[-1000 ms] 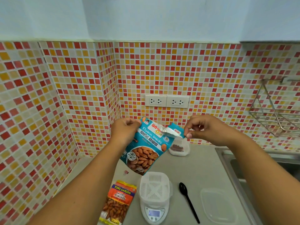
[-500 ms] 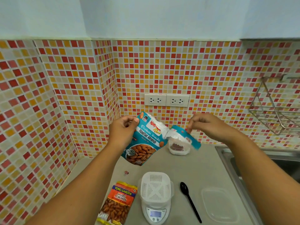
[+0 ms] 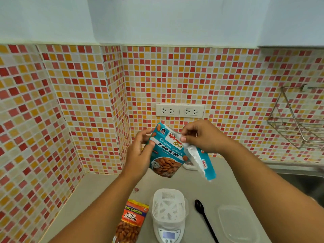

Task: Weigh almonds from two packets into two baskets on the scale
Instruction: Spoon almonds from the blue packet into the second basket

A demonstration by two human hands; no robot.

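Above the one scale, which carries one white basket, both hands' fingers clamp one teal packet: left hand, right hand. One orange packet lies left of the scale, one spoon right.

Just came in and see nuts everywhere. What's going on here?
A person is tearing open a blue roasted almonds packet held above the counter: the left hand grips its side, the right hand pinches the top, and the torn strip hangs down. An empty white basket sits on the scale. The salted almonds packet lies beside it.
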